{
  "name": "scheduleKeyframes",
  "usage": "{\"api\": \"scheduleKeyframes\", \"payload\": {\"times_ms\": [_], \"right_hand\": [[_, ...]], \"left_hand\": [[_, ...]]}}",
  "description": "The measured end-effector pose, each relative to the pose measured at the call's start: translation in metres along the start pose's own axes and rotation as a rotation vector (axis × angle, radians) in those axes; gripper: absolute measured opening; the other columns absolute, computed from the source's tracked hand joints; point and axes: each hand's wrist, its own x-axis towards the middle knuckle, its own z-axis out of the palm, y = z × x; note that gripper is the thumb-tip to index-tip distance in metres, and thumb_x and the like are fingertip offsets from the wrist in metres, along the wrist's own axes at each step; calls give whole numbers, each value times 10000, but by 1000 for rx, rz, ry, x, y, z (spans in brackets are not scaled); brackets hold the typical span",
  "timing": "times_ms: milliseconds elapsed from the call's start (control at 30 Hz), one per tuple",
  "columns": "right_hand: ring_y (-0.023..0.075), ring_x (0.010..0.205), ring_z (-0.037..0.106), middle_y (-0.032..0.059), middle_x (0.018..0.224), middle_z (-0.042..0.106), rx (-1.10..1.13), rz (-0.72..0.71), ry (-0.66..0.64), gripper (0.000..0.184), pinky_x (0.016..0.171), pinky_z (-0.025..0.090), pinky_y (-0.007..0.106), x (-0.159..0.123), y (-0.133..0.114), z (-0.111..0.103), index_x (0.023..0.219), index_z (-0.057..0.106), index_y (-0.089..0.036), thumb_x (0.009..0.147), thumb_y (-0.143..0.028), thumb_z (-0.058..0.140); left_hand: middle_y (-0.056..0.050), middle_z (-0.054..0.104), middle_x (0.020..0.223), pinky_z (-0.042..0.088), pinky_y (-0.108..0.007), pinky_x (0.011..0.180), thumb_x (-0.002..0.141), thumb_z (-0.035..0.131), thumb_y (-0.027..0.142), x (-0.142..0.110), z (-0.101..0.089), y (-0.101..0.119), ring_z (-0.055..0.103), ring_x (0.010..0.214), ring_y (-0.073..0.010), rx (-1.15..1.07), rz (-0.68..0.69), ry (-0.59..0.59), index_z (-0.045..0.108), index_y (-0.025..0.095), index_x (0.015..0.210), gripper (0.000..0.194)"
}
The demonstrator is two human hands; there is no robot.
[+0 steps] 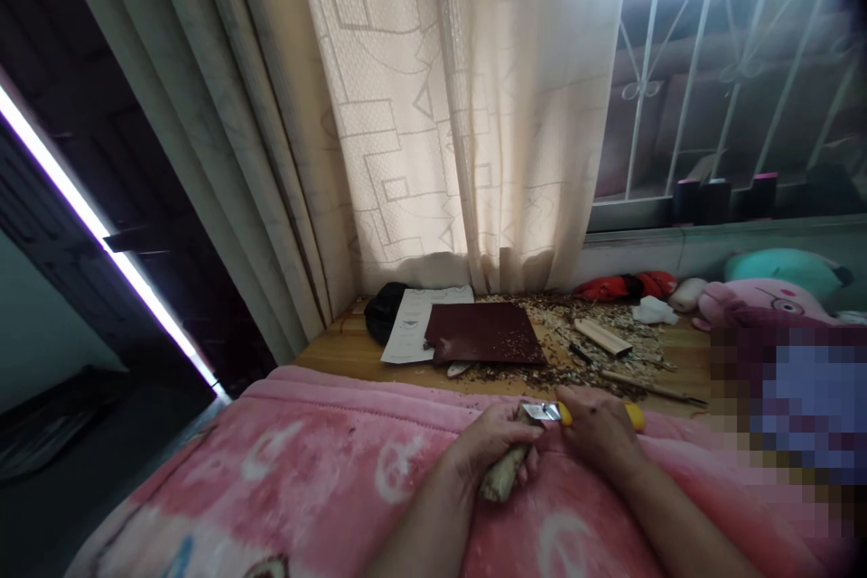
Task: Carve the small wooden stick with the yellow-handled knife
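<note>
My left hand (pixel 491 444) is shut around a pale, rough piece of wood (pixel 505 474), whose lower end sticks out below my fist. My right hand (pixel 596 429) grips a carving knife (pixel 540 412) with a yellow handle. Yellow shows on both sides of my fingers. The short, bright steel blade points left and meets the top of the wood at my left fingers. The cutting edge is hidden there. Both hands are held close together over a pink blanket (pixel 325 461) on my lap.
Beyond the blanket, a wooden table (pixel 339 352) is strewn with wood shavings. On it lie a dark red sheet (pixel 482 333), papers (pixel 424 323), a black pouch (pixel 384 312), a pale wood strip (pixel 602 336) and a slim tool (pixel 650 388). Plush toys (pixel 772 293) sit at right, below a curtain and barred window.
</note>
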Motion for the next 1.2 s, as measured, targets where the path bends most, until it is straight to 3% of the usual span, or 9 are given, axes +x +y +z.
{"api": "scheduleKeyframes", "payload": {"times_ms": [200,600,800,1000,1200], "right_hand": [[118,639,453,-7,671,552,-5,-50,-12,95,584,210,232,-1,-5,-7,667,502,-207,682,-200,408],[130,638,461,9,679,554,-44,-9,-30,113,568,207,241,0,-9,-2,712,516,-211,669,-193,413],[140,627,484,19,677,570,-75,112,-55,133,554,211,244,1,-4,2,701,510,-207,663,-166,389],[139,643,493,2,685,575,-53,190,-28,121,546,212,238,3,-1,3,687,498,-213,652,-182,386],[134,636,478,0,671,568,-44,106,-8,96,560,209,239,-1,-6,1,688,488,-212,666,-255,405]], "left_hand": [[34,506,480,310,-151,313,595,518,249,2,1,0,426,320,-64,4,-1,25,427,146,947,377],[57,450,441,324,-156,293,597,448,161,3,1,-1,391,301,-60,9,17,78,417,153,915,320],[56,432,461,318,-145,299,606,478,204,-2,5,0,380,317,-44,30,-34,49,445,151,838,240],[54,436,469,318,-153,291,608,483,206,-3,4,0,380,313,-50,21,7,60,447,158,831,231],[46,441,455,319,-153,295,600,469,181,2,1,-4,374,314,-51,3,47,95,461,147,849,251]]}}
